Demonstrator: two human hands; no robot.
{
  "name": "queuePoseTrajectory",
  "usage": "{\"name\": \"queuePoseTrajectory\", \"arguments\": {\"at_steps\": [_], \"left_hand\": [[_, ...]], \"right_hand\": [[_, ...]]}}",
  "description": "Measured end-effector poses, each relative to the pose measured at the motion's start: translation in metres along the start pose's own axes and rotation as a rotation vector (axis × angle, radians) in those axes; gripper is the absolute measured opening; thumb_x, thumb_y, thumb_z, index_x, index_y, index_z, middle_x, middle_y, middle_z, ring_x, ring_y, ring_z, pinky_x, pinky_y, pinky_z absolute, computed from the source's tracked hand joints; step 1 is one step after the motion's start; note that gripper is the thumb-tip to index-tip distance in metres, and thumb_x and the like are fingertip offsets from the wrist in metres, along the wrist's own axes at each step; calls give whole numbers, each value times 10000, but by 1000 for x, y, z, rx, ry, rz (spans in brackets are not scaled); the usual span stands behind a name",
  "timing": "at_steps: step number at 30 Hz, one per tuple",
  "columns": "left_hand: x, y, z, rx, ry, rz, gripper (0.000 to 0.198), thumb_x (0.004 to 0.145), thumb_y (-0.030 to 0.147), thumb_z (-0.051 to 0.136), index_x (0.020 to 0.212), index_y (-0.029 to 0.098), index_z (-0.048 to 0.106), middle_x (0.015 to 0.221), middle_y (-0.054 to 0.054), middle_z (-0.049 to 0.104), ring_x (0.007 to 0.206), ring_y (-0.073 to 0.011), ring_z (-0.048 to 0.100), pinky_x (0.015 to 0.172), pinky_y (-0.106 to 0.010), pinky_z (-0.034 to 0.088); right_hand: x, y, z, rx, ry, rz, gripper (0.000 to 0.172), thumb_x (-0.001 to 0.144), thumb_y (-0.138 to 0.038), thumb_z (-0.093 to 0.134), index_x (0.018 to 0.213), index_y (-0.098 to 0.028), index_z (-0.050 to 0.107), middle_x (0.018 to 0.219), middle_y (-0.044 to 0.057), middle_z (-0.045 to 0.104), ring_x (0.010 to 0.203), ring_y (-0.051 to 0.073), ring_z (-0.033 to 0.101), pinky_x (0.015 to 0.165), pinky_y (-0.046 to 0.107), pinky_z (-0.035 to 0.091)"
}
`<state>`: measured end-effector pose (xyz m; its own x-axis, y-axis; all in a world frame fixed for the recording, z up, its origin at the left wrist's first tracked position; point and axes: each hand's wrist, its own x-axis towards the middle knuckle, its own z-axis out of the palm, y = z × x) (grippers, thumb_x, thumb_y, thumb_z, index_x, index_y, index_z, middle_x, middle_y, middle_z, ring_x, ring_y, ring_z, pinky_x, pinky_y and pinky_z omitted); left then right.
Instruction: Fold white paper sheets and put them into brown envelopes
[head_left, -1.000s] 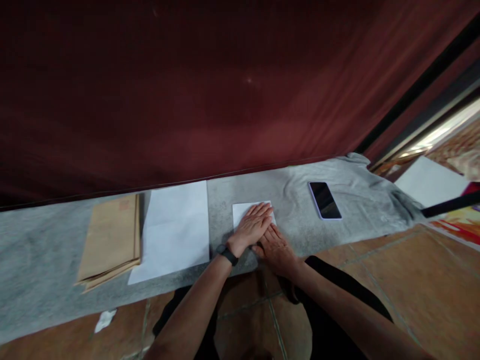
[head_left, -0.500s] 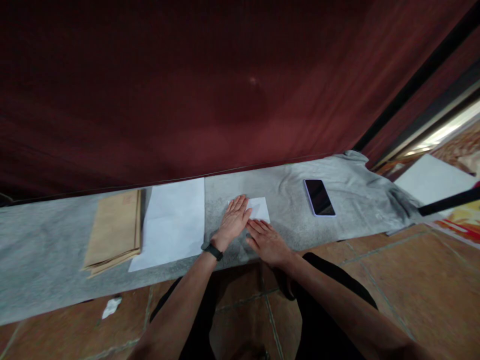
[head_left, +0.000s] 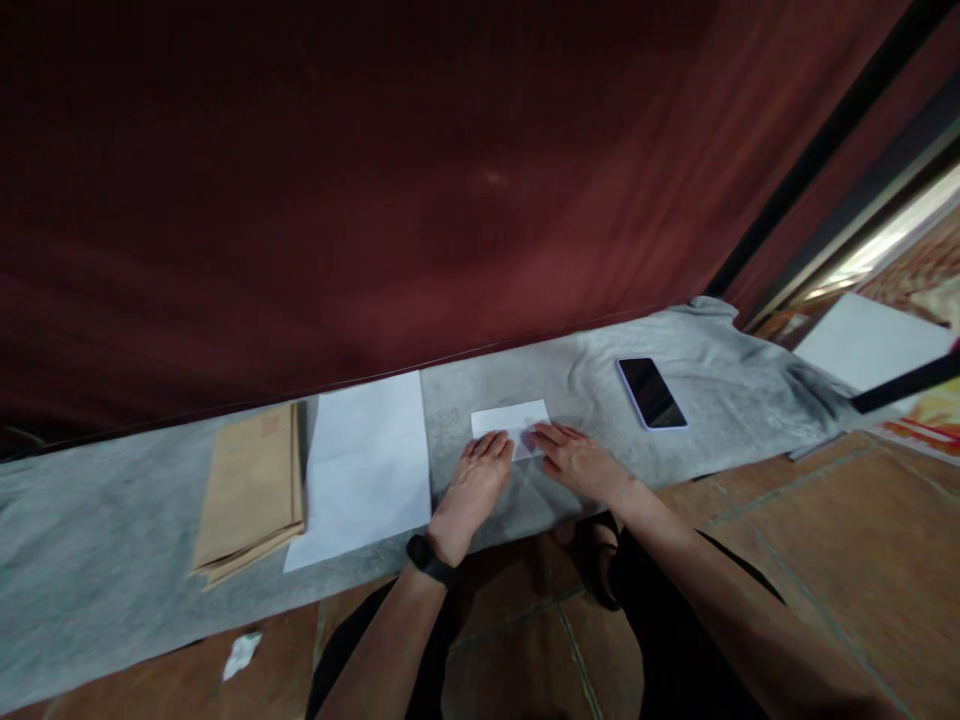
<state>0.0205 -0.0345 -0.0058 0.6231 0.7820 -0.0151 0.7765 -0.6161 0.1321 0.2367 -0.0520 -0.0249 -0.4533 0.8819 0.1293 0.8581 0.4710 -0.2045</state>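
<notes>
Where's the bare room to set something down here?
The grey cloth is bare left of the brown paper stack, between the small white paper and the phone, and, though wrinkled, right of the phone. Crowded: the stack beside the large white sheet, and the small paper's near edge, at the left hand and right hand.

Black wristband point(head_left: 431, 562) around left wrist point(head_left: 450, 538); bare forearms point(head_left: 709, 590); black trousers point(head_left: 667, 640); dark footwear point(head_left: 598, 568)

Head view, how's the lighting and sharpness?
Head view: dark red upright backdrop fades nearly black toward upper left; head view: glare strip near right edge; head view: bare left hand and bare right hand look slightly soft at small white paper.
</notes>
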Motion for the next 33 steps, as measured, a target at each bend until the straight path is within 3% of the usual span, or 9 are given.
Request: {"name": "queuePoseTrajectory", "arguments": {"at_steps": [6,8,12,16,19,22,24,27,33], "left_hand": [[-1,-7,10,23,63,-7,475,924,34,424,1358,174,560,1482,-125,544,1352,-257,521,1107,-447,424],[1,-7,10,11,77,-32,406,928,42,432,1270,161,614,1421,-138,594,1290,-268,573,1069,-442,452],[4,-16,-5,-139,130,-98,248,968,138,459,982,192,701,1091,-104,742,1020,-248,689,947,-393,506],[5,-29,-24,-578,359,-300,139,929,300,604,878,232,714,871,-19,739,825,-190,679,780,-293,509],[7,-36,-28,-995,503,-444,198,830,407,706,810,211,701,660,36,637,632,-136,593,608,-231,447],[10,-39,-19,-1318,535,-524,275,788,442,722,888,189,683,685,38,634,635,-118,588,595,-213,438],[10,-39,-9,-1435,486,-600,314,776,417,725,977,184,662,766,15,675,681,-130,628,601,-219,459],[12,-41,7,-1436,388,-696,352,770,305,699,1091,185,617,808,1,696,690,-150,661,593,-240,484],[19,-51,17,-860,328,-687,513,806,150,605,1312,170,521,707,34,648,666,-169,663,654,-278,501]], "right_hand": [[0,7,3,-10,-21,-30,461,914,-165,541,1372,-202,582,1466,104,552,1249,227,601,1090,396,465],[0,11,6,14,-15,-33,484,914,-158,528,1393,-220,568,1465,90,557,1253,217,599,1091,393,464],[4,22,1,161,42,-4,450,923,-158,496,1355,-221,606,1413,79,606,1266,211,590,1081,379,469],[13,30,-21,547,177,171,268,972,-350,504,1042,-215,725,1017,41,746,917,198,693,833,320,547],[23,29,-30,876,274,303,322,919,-493,560,880,-203,693,772,-3,683,713,161,626,659,263,503],[32,23,-20,1052,310,453,357,860,-543,574,789,-200,639,628,-32,589,562,125,526,525,228,423],[38,21,-7,1040,309,545,356,843,-542,560,735,-207,611,567,-41,550,510,121,491,478,222,385],[44,21,9,855,287,572,316,871,-470,513,737,-212,638,608,-23,618,562,140,565,515,226,419],[42,14,9,237,109,550,244,941,-358,523,868,-227,715,775,35,740,721,190,690,628,259,469]]}}
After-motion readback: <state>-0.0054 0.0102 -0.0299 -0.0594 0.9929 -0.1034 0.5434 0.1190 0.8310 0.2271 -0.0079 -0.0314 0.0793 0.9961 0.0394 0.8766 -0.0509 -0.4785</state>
